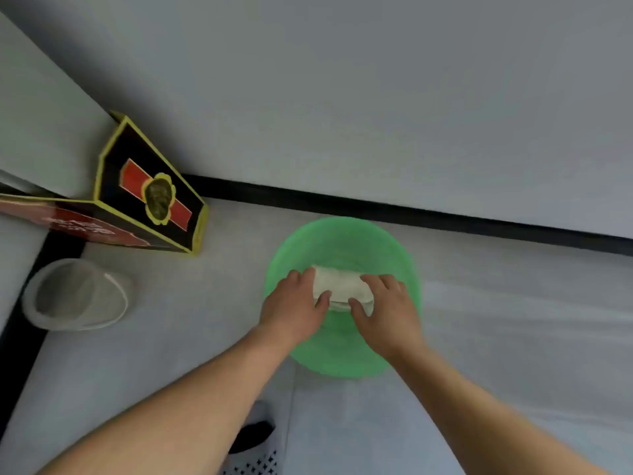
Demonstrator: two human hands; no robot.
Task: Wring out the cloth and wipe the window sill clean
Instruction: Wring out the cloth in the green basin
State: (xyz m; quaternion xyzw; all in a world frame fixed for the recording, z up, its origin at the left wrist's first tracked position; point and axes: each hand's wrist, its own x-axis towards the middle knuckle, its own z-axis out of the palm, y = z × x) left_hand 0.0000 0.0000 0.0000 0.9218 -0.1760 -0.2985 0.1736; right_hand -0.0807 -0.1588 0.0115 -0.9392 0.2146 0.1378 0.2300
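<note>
Both hands (294,303) (387,310) grip the cloth (340,286) between them, above the basin (342,241).

This is looking like a room in a home, beside a window: a white sill (513,320) is running across the frame under a black frame strip (411,214). A green plastic basin (342,231) is sitting on it at centre, a printed gift box (150,190) is leaning at upper left, and a translucent cup (75,296) is lying at left.

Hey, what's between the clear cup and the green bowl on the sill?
Nothing. The head view shows bare white sill between the cup and the bowl; the black box stands farther back.
</note>
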